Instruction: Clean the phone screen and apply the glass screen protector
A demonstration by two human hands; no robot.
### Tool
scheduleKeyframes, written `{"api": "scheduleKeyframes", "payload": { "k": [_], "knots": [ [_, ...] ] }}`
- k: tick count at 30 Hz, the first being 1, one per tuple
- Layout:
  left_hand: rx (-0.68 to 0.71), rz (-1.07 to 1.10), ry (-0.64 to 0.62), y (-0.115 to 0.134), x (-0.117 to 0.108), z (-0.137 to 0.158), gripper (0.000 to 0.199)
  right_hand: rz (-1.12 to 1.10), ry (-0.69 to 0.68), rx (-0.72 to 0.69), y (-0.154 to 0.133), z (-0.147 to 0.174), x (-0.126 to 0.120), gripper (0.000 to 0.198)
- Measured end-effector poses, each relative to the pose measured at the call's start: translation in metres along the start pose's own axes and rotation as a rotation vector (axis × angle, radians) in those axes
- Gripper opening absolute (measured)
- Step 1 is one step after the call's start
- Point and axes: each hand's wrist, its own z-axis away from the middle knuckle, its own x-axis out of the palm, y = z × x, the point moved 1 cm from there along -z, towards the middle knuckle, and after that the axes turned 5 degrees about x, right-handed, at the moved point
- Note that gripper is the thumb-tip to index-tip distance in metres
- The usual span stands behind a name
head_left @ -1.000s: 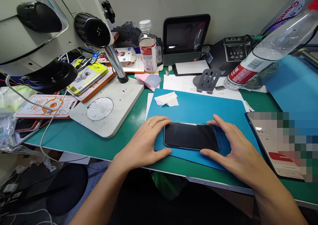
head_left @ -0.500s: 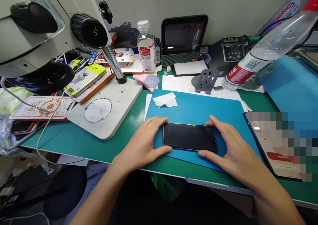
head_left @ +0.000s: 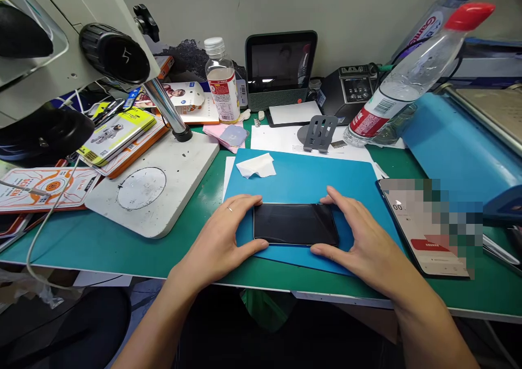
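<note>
A smartphone (head_left: 294,225) with a dark screen lies lengthwise across a blue mat (head_left: 326,170), face up. At its left end, my left hand (head_left: 226,238) grips it, thumb on the near edge and fingers on the far edge; a ring is on one finger. My right hand (head_left: 359,238) holds the opposite end the same way, with its thumb along the near edge. A crumpled white tissue (head_left: 256,166) rests on the mat beyond the phone.
Left stands a microscope with a pale base (head_left: 179,179), beside stacked boxes (head_left: 118,135). Behind are a drink bottle (head_left: 222,83), a smart display (head_left: 281,67) and a grey phone stand (head_left: 321,133). Rightward are a red-capped bottle (head_left: 408,83) and a large lit phone (head_left: 424,233).
The view has turned a little to the right, so the bench items sit further left. The smartphone looks more level now; both hands keep their hold on it.
</note>
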Motion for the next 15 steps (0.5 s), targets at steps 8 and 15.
{"api": "scheduleKeyframes", "payload": {
  "k": [8,15],
  "knots": [
    [-0.019,-0.013,-0.003,-0.0001,0.0012,0.0002,0.062,-0.054,0.003,0.019,-0.0010,0.0033,-0.0018,0.096],
    [-0.039,-0.024,-0.020,0.0023,-0.0002,-0.0006,0.059,-0.050,-0.032,0.034,-0.0027,0.0038,-0.0053,0.090]
  ]
}}
